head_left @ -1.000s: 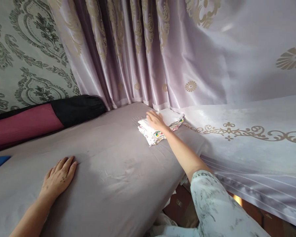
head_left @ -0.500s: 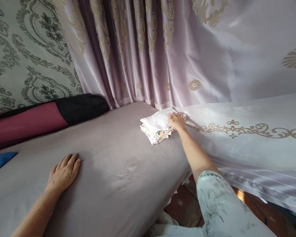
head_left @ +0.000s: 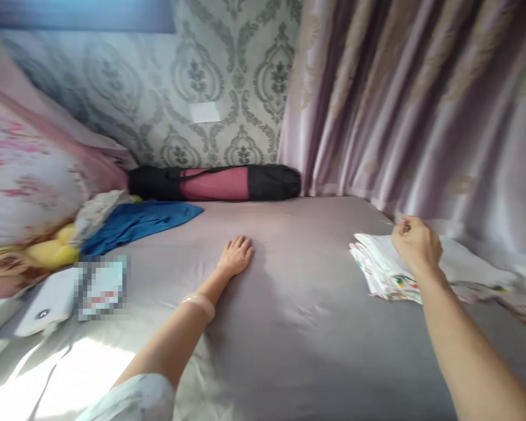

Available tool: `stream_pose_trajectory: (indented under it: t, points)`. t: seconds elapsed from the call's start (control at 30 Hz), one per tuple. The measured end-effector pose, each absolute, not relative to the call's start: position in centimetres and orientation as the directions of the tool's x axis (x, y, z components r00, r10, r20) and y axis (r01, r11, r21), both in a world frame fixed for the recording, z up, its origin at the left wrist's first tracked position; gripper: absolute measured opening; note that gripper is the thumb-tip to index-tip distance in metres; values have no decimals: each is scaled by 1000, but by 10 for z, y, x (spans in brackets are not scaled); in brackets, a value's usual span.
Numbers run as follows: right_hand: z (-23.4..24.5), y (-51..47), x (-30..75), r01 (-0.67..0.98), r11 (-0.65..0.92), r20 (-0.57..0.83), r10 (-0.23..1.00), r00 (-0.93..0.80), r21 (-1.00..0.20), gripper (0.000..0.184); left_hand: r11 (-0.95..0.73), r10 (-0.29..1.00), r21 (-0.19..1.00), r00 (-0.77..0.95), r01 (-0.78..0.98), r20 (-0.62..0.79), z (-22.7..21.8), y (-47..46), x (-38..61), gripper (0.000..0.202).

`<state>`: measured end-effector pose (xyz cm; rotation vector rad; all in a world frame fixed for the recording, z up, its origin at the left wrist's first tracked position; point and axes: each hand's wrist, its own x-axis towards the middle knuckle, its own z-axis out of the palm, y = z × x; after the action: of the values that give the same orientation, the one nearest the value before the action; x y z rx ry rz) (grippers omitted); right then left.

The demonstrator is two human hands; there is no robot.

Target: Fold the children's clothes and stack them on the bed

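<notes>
My left hand (head_left: 235,256) lies flat on the grey bed sheet (head_left: 284,362), fingers spread, with nothing under it that I can see except the sheet. A pale bracelet (head_left: 199,305) circles that wrist. My right hand (head_left: 417,242) is curled closed over the left part of a stack of folded white cloths (head_left: 377,266) at the right. Whatever its fingers may hold is hidden, and I cannot tell whether the hand touches the cloth. Small coloured prints show along the stack's near edge.
A black and maroon rolled bag (head_left: 214,184) lies against the patterned wall. Left of my arm are a blue cloth (head_left: 144,221), a yellow plush item (head_left: 55,248), a white device (head_left: 50,301) with cords and a floral pillow (head_left: 21,175). Mauve curtains (head_left: 346,117) hang at the right.
The view has swung left, bringing the pillow, blue cloth and white device into sight. My right hand has gone from lying on the cloths with fingers outstretched to a curled shape.
</notes>
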<state>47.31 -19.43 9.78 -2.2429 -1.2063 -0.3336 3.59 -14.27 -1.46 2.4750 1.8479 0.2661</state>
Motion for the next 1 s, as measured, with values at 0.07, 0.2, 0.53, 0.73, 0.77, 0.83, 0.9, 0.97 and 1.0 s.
stream_pose_trajectory:
  t: [0.07, 0.2, 0.53, 0.73, 0.77, 0.83, 0.9, 0.97, 1.0]
  points:
    - [93, -175, 437, 840, -381, 383, 763, 522, -385, 38, -285, 955, 160, 267, 945, 128, -16, -142, 34, 51]
    - [65, -138, 365, 903, -254, 192, 923, 334, -347, 33, -298, 951, 192, 272, 935, 151, -18, -142, 32, 51]
    - [8, -97, 211, 922, 104, 69, 994, -85, -373, 32, -231, 964, 245, 188, 942, 187, -14, -141, 28, 44]
    - [7, -104, 159, 916, 134, 57, 991, -121, -378, 30, -101, 984, 314, 49, 944, 171, -16, -137, 24, 36]
    - [5, -104, 155, 920, 127, 60, 992, -113, -370, 31, -102, 984, 316, 49, 943, 171, -16, -136, 24, 35]
    - [-2, -106, 152, 929, 129, 93, 990, -103, -346, 31, -111, 982, 308, 58, 945, 179, -18, -136, 24, 33]
    - [-10, -108, 151, 939, 154, 153, 982, -111, -308, 31, -111, 981, 291, 58, 950, 187, -19, -134, 23, 32]
    - [-17, -109, 151, 947, 198, 220, 965, -143, -254, 29, -116, 980, 278, 64, 954, 191, -17, -131, 18, 31]
    - [-20, -109, 151, 949, 217, 244, 956, -160, -228, 28, -137, 979, 280, 87, 950, 184, -15, -127, 13, 31]
